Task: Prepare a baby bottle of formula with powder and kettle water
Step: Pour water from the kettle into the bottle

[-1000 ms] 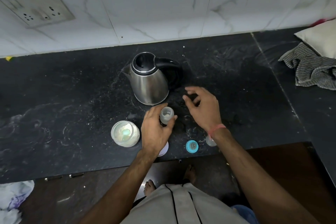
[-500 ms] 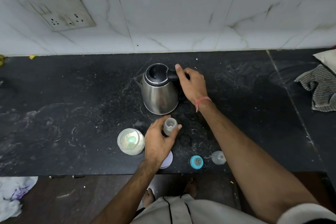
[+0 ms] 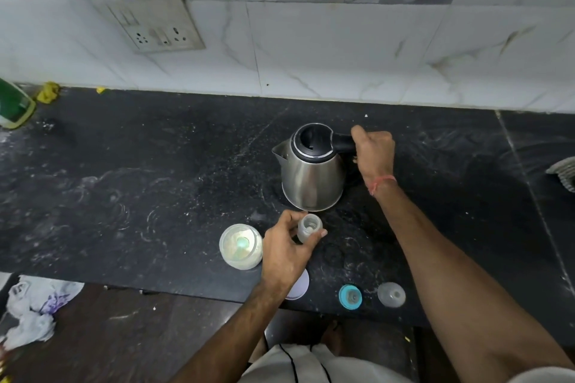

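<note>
A steel kettle (image 3: 311,177) with a black lid stands on the dark counter (image 3: 155,183), spout pointing left. My right hand (image 3: 375,154) is closed around its black handle. In front of it my left hand (image 3: 286,250) holds the small clear baby bottle (image 3: 308,228) upright on the counter, its mouth uncovered. To the left of that hand stands an open jar of white powder (image 3: 241,246) with a green scoop inside. A white lid (image 3: 298,286) lies partly under my left wrist.
A blue ring with the nipple (image 3: 350,296) and a clear cap (image 3: 391,294) lie near the counter's front edge. A socket panel (image 3: 149,22) is on the tiled wall. A green container (image 3: 14,107) stands far left, a striped cloth (image 3: 563,172) far right.
My right hand went from hovering beside the bottle up to the kettle and closed on its handle. My left hand stayed on the bottle. The view tilted upward.
</note>
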